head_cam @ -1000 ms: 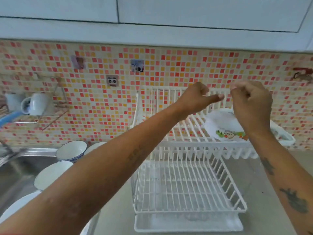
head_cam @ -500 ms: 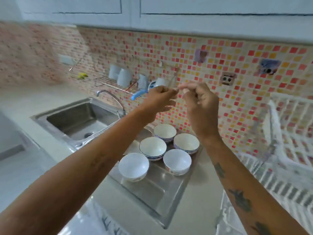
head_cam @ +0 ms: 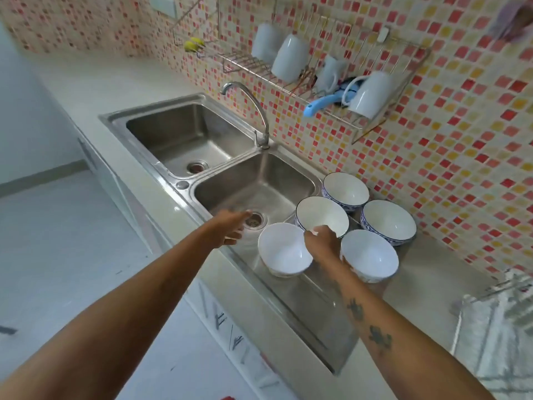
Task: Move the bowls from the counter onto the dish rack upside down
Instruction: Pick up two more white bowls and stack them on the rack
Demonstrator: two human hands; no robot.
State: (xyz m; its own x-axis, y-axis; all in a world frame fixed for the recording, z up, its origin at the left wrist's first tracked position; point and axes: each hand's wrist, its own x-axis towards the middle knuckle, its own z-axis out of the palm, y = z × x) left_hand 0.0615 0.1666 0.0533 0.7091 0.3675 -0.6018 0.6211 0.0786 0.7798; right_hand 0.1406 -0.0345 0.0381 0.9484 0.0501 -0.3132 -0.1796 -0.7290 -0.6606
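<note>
Several bowls stand upright on the steel drainboard [head_cam: 305, 301] right of the sink. Two plain white ones are in front, the front-left bowl [head_cam: 284, 251] and the front-right bowl [head_cam: 372, 256]. Behind them are three blue-patterned ones: the middle bowl [head_cam: 321, 215], the back bowl [head_cam: 345, 192] and the right bowl [head_cam: 389, 222]. My left hand [head_cam: 230, 228] is open with fingers spread, just left of the front-left bowl, over the sink edge. My right hand [head_cam: 324, 245] is down between the two front bowls with its fingertips at the middle bowl's near rim; any grip is unclear. A blurred corner of the white dish rack [head_cam: 496, 298] shows at lower right.
A double steel sink [head_cam: 184, 134] with a curved faucet [head_cam: 253, 108] lies to the left of the bowls. A wire wall rack [head_cam: 372, 128] above holds white mugs [head_cam: 288, 57] and a blue-handled utensil [head_cam: 320, 105]. The counter edge runs along the front, with floor below at left.
The view swung left and down from the dish rack to the sink. Both hands dropped from raised, closed fists to the bowls, and the left hand opened.
</note>
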